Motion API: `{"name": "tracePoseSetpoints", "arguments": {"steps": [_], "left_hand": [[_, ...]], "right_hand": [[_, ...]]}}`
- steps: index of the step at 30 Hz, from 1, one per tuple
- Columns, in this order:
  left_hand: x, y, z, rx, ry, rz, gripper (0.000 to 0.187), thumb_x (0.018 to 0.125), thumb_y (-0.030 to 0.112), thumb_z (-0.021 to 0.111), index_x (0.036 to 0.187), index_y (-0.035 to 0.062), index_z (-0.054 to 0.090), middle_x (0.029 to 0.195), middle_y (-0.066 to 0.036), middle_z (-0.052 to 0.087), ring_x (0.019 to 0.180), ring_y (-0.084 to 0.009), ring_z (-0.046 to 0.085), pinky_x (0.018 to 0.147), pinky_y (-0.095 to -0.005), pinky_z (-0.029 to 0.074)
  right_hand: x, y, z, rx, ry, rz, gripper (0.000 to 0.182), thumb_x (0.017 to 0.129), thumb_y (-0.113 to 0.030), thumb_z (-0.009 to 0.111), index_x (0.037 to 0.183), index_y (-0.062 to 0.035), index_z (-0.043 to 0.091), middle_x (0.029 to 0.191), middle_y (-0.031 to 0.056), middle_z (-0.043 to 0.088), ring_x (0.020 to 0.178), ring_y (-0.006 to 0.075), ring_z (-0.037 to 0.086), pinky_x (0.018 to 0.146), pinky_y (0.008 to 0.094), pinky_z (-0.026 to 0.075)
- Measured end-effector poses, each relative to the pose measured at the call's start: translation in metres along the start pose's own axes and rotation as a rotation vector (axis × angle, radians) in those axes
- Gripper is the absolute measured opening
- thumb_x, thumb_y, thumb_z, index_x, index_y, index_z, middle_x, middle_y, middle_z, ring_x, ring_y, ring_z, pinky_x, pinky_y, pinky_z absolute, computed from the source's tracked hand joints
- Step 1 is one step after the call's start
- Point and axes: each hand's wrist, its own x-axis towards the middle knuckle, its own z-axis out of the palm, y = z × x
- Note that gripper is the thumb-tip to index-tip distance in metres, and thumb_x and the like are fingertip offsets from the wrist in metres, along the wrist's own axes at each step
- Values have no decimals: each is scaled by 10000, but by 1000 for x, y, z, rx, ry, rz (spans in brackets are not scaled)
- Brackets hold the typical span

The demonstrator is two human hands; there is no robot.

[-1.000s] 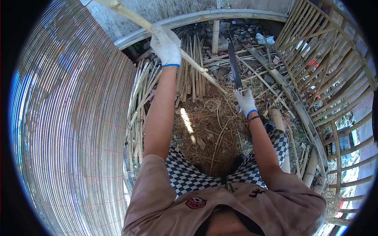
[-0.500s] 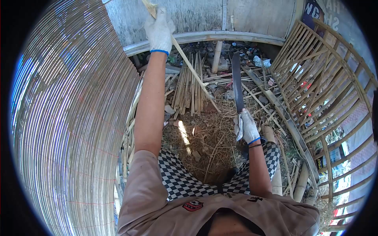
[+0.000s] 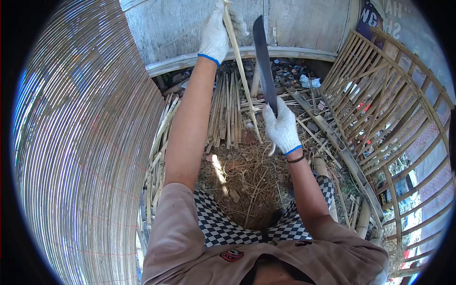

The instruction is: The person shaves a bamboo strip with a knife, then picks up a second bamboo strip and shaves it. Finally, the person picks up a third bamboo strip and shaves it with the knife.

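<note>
My left hand, in a white knit glove with a blue cuff, is raised high at the top of the view. It is closed on a long pale bamboo strip, which hangs down and slants right towards the ground. My right hand, gloved the same way, grips a machete with a long dark blade pointing up. The blade stands to the right of the strip, apart from it. The machete's handle is mostly hidden in my glove.
Several cut bamboo strips lie in a bundle ahead on the littered ground. A slatted bamboo screen rises at left; a bamboo rack leans at right. Behind is a weathered board wall. Straw and a split bamboo pole lie near my knees.
My right hand has lifted the machete up and to the left, nearer the bamboo strip. My left hand has moved right and slightly up, and the strip now hangs more steeply.
</note>
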Motion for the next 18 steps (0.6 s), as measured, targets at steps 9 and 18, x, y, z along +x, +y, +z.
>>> {"name": "tracePoseSetpoints", "arguments": {"steps": [9, 18], "left_hand": [[13, 35, 80, 126, -46, 215, 429, 1064, 568, 479, 858, 199, 547, 610, 50, 411, 463, -115, 446, 406, -276, 355], [45, 7, 83, -185, -429, 63, 383, 1101, 441, 445, 758, 272, 425, 593, 115, 289, 415, -58, 294, 348, -248, 212]], "right_hand": [[41, -6, 5, -182, 43, -168, 222, 940, -125, 593, 1124, -2, 580, 896, 305, 670, 880, 508, 662, 723, 542, 535], [85, -39, -16, -294, 143, -305, 197, 957, -158, 591, 995, 28, 539, 837, 326, 657, 825, 526, 656, 710, 559, 530]]}}
